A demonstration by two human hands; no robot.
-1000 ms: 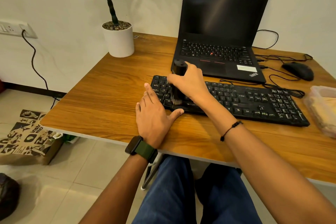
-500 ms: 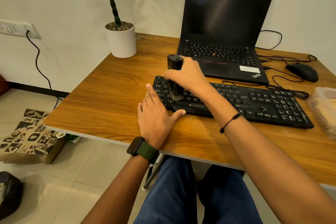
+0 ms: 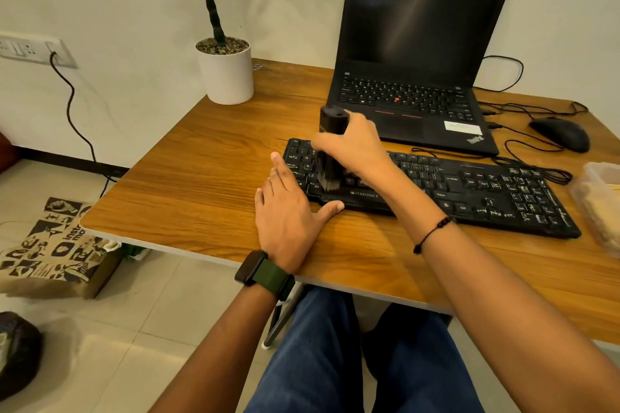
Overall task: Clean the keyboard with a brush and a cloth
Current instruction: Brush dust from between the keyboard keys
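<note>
Right hand [image 3: 352, 147] gripping upright black brush [image 3: 330, 147], bristles down on left end of keyboard [image 3: 469, 189], left hand [image 3: 288, 211] flat on tabletop [image 3: 201, 178], fingers straight against keyboard's left edge, laptop [image 3: 412, 70] behind.

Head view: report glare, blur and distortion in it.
Head view: warm indoor light; a pale streak of glare crosses the dark laptop screen; the brush bristles smear with motion blur over the keyboard; wide-angle distortion bows the table edges and stretches the forearms near the frame bottom.
</note>
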